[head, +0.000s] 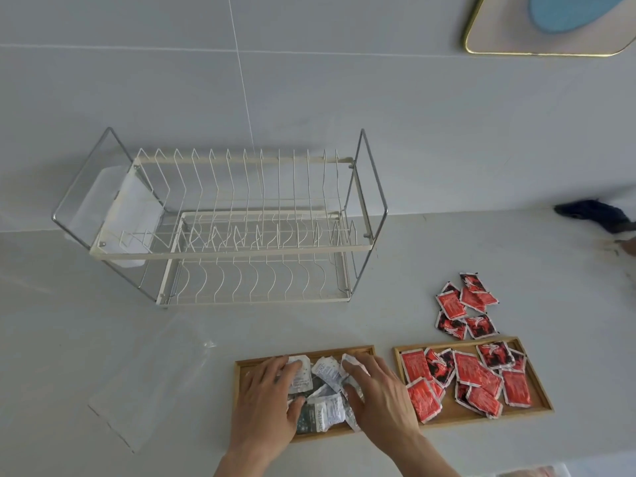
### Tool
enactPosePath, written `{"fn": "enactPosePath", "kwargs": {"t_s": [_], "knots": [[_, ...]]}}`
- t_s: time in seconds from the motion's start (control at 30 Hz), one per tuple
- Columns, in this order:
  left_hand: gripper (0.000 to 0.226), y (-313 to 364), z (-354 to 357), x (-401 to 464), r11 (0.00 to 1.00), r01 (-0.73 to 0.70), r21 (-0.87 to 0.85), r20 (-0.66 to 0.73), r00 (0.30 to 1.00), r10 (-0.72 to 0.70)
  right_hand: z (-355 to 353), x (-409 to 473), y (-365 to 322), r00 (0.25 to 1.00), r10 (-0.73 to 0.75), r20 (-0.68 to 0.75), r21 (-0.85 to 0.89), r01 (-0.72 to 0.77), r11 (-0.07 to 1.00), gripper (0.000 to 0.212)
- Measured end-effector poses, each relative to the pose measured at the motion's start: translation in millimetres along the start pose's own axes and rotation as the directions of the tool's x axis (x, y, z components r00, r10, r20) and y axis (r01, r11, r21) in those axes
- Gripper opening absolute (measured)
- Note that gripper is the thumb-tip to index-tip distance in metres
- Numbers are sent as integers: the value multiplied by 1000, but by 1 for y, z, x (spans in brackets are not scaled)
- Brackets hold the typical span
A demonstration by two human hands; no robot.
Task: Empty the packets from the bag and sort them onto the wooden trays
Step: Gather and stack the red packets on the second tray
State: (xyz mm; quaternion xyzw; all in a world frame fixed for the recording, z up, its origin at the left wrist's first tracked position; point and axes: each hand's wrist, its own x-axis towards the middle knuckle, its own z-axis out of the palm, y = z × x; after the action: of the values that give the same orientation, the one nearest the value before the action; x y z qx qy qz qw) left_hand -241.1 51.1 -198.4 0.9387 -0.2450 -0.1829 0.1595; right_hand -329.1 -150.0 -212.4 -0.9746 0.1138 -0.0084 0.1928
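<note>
- Hands: your left hand (272, 395) and right hand (375, 390) lie flat, released, on white packets (325, 373) in the near tray (241, 368).
- Red packets (468, 380) fill the tray at 3 o'clock (540, 383); more red ones (464, 306) lie on the grey counter (69, 321) at 1 o'clock.
- Dish rack (237, 228) at 11 o'clock against the wall.

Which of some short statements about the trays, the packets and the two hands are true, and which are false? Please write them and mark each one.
1. Both hands, left hand and right hand, rest on the white and grey packets in the left wooden tray. True.
2. The right wooden tray holds white packets. False: it holds red packets.
3. Every red packet is already in a tray. False: a loose group of red packets lies on the counter behind the right tray.
4. The white wire dish rack holds no dishes. True.
5. The clear plastic bag lies flat on the counter, left of the trays. True.
</note>
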Motion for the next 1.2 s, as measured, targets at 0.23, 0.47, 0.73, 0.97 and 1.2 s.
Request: {"fn": "enactPosePath", "kwargs": {"t_s": [0.23,0.47,0.73,0.97,1.2], "knots": [[59,28,-29,24,990,-129,-60,-26,992,127,-23,5,14,980,176,-89,-10,-178,984,41],[57,106,-31,70,958,-259,-122,93,958,270,-64,16,77,941,320,-107,68,-314,947,43],[48,216,20,133,953,-117,-280,97,984,149,-121,40,196,869,491,-59,147,-479,866,36],[48,296,60,190,969,-37,-245,102,993,64,-143,79,285,783,619,54,203,-616,761,33],[70,324,93,224,1000,21,14,94,995,-22,-140,125,305,720,685,115,189,-693,696,52]]}}
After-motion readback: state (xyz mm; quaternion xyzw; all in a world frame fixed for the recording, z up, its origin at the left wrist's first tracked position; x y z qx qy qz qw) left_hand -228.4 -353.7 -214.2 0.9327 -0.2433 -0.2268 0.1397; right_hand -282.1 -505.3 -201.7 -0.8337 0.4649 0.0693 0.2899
